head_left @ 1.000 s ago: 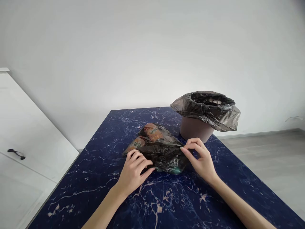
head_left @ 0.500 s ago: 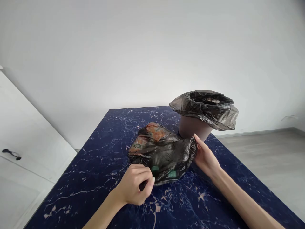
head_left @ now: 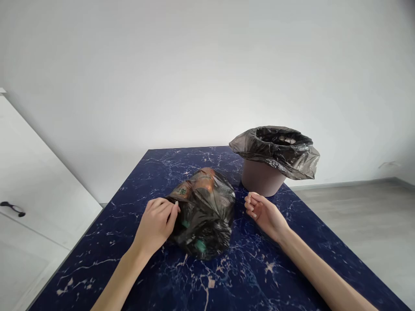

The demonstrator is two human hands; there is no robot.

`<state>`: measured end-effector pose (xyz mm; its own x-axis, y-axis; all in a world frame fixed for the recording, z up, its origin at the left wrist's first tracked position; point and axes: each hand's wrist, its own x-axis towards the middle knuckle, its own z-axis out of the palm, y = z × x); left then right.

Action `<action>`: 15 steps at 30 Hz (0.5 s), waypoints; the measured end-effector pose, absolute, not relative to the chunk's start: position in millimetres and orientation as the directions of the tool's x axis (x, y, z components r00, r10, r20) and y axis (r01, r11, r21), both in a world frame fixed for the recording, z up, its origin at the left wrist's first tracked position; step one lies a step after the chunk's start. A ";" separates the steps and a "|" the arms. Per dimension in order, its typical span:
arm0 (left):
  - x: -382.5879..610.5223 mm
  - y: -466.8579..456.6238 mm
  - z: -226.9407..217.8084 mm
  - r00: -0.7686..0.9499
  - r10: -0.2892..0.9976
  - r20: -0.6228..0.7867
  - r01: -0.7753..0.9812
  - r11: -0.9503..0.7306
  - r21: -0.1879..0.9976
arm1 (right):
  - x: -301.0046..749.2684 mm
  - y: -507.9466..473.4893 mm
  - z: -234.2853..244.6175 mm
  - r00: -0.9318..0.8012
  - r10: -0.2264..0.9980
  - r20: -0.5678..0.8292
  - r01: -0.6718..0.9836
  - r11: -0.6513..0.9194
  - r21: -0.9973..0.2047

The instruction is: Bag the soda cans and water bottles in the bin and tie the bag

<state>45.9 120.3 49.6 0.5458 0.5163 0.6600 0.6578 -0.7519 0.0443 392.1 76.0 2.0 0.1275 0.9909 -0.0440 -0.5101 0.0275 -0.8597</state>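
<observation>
A black plastic bag [head_left: 214, 216] lies bunched on the dark blue tabletop in front of me. Orange packaging with printing and some green pieces show through its thin film. My left hand [head_left: 160, 216] is closed at the bag's left side, thumb and fingers pinching its film. To the right of the bag, apart from it, my right hand [head_left: 264, 214] is raised with loosely curled fingers and nothing visible in them. Just beyond that hand stands a brown trash can [head_left: 261, 178], lined with another black bag [head_left: 275, 151] folded out over its rim.
The blue marble-patterned table [head_left: 155, 166] reaches back toward a white wall [head_left: 181, 77]. At the left is a white cabinet [head_left: 35, 172] with a dark handle [head_left: 13, 208]. Grey wooden flooring [head_left: 346, 211] shows past the table's right edge.
My right hand has let go of the bag's right edge and is now apart from it. The bag has bunched up and shifted left; my left hand has moved left and away from me.
</observation>
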 end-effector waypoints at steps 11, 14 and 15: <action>63.7 10.3 43.9 0.385 0.634 0.671 0.574 -0.734 0.364 | 380.3 73.2 -5.2 0.018 0.998 -0.062 -0.484 -0.046 -0.874; 75.1 14.9 41.4 0.568 0.630 0.529 0.645 -0.741 0.190 | 377.9 70.4 -1.4 -0.006 0.999 -0.045 -0.494 -0.042 -0.869; 76.9 19.9 39.0 0.594 0.623 0.510 0.659 -0.739 0.136 | 377.2 69.9 0.3 -0.011 0.999 -0.039 -0.499 -0.040 -0.866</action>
<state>76.9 19.9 39.0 0.5935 0.6229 0.5097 0.6594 -0.7394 0.1357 377.2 69.9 0.3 -0.0111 0.9992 -0.0395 -0.4989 -0.0398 -0.8658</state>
